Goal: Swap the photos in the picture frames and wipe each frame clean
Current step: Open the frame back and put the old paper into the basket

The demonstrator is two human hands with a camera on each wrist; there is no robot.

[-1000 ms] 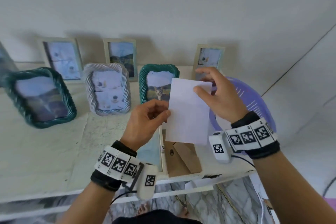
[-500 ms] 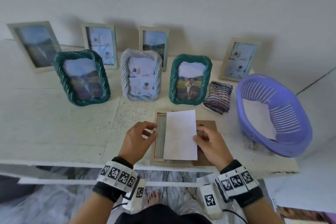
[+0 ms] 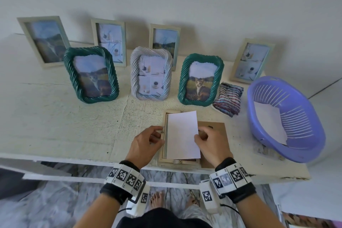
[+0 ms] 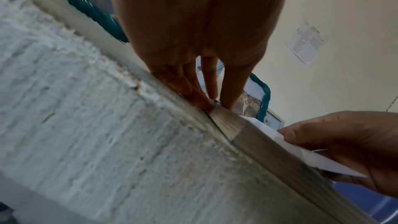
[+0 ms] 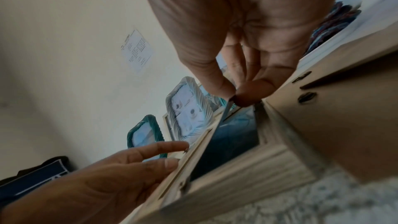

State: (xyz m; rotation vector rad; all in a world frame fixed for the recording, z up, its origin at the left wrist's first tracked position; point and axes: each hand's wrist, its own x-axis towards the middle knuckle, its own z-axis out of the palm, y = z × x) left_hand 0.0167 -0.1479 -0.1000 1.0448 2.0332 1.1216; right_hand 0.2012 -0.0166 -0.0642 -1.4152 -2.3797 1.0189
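While left hand (image 3: 146,141), fingers loosely bent, touches open frame (image 3: 163,153) left rail, right hand (image 3: 212,142) pinches photo (image 3: 182,133) over frame.

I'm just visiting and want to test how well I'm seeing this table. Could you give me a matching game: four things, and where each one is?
Things:
1. striped cloth
2. white photo paper
3. purple basket
4. brown backing board

Places:
A. far right end of the table
B. pinched by the right hand over the open frame
C. flat on the table, right of the open frame
D. between the cat frame and the basket

Pairs: 1-D, 2-B, 3-A, 4-C
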